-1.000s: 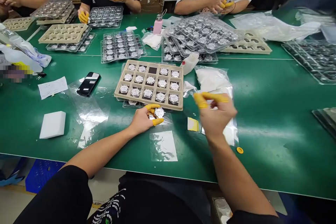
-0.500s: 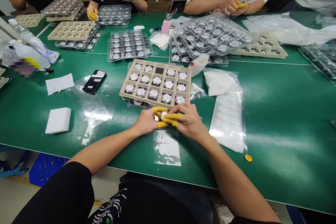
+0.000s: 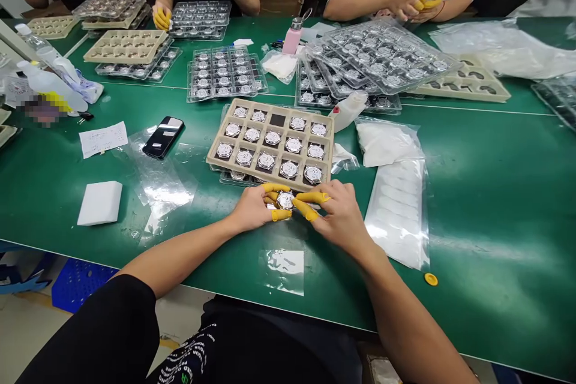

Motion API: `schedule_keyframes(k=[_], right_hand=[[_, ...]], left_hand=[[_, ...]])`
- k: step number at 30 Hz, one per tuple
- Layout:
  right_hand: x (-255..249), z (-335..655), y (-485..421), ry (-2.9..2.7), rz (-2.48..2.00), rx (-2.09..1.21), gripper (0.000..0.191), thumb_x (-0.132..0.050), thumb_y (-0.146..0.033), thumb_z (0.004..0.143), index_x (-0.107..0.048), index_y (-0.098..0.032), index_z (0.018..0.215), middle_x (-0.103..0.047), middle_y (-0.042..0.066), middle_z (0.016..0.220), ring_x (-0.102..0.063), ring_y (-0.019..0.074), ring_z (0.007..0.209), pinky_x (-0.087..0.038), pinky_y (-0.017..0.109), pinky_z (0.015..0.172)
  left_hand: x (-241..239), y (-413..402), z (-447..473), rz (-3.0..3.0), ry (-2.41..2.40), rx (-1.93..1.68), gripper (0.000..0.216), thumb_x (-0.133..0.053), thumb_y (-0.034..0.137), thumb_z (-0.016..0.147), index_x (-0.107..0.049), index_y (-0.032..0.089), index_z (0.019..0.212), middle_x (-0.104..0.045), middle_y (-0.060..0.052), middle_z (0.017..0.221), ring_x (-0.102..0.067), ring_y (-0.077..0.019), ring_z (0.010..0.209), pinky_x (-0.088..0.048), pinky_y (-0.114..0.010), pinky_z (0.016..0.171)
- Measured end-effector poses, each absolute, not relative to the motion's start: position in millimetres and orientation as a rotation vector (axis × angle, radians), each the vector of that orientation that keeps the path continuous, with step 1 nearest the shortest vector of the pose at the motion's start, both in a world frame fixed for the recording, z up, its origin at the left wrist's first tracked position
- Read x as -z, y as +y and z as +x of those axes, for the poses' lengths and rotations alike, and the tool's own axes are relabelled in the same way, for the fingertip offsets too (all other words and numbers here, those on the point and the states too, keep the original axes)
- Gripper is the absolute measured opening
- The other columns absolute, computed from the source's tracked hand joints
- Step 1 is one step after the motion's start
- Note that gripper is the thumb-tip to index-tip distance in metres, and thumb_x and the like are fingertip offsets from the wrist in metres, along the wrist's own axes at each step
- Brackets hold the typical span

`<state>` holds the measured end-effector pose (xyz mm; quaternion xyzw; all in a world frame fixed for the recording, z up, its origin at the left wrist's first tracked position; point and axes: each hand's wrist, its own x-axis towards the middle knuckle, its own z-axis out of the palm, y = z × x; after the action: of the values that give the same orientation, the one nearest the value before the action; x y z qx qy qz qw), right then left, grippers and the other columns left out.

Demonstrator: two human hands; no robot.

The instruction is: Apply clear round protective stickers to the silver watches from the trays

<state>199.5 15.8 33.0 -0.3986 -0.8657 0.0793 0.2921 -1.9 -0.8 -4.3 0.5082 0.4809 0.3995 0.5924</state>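
Note:
My left hand [image 3: 254,207] pinches a round silver watch case [image 3: 285,199] between yellow-capped fingertips, just above the green table [image 3: 472,192]. My right hand [image 3: 338,216] meets it from the right, its yellow-capped thumb and forefinger closed on the same case. Directly beyond the hands lies a beige compartment tray [image 3: 273,143] filled with similar silver cases, one cell dark and vacant. A small clear plastic bag [image 3: 282,269] lies flat on the table nearer to me than the hands.
A black phone [image 3: 162,137], a white foam block [image 3: 99,203], a paper slip [image 3: 103,138] and clear film lie left. A bag of white pads [image 3: 398,207] and a yellow finger cot [image 3: 431,279] lie right. Stacked clear trays [image 3: 382,60] and other people's hands fill the far side.
My right hand came down from mid-air on the right and closed onto the watch case that my left hand holds. The view shifted slightly.

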Motion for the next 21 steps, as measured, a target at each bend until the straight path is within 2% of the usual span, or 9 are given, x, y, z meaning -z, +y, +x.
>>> schedule_keyframes(k=[9,12,21], right_hand=[[-31.8,199.4,14.9,-2.301,-1.012,-0.272,0.018,-0.063,-0.032,0.097,-0.076,-0.022,0.091,-0.072,0.004,0.082,-0.050,0.0195,0.078,-0.028,0.038,0.074],[-32.4,198.7,14.5,-2.279,-0.989,-0.219,0.016,-0.064,-0.031,0.097,-0.076,-0.021,0.090,-0.072,0.004,0.081,-0.049,0.0192,0.077,-0.026,0.038,0.073],[-34.2,198.2,13.4,-2.253,-0.984,-0.167,0.011,-0.067,-0.027,0.095,-0.074,-0.020,0.090,-0.070,0.003,0.079,-0.049,0.0189,0.077,-0.025,0.038,0.073]], left_hand=[[3.3,-1.4,-2.5,1.214,1.122,-0.896,0.066,-0.089,0.020,0.059,-0.073,0.014,0.123,-0.076,-0.005,0.089,-0.070,-0.0142,0.077,-0.058,-0.024,0.075],[2.4,-1.7,-3.1,1.210,1.112,-0.879,0.067,-0.089,0.020,0.059,-0.073,0.014,0.123,-0.077,-0.006,0.093,-0.071,-0.0152,0.079,-0.059,-0.025,0.076],[3.7,-2.6,-2.0,1.167,1.104,-0.881,0.069,-0.091,0.021,0.058,-0.072,0.014,0.124,-0.076,-0.005,0.088,-0.071,-0.0144,0.075,-0.059,-0.024,0.071]])
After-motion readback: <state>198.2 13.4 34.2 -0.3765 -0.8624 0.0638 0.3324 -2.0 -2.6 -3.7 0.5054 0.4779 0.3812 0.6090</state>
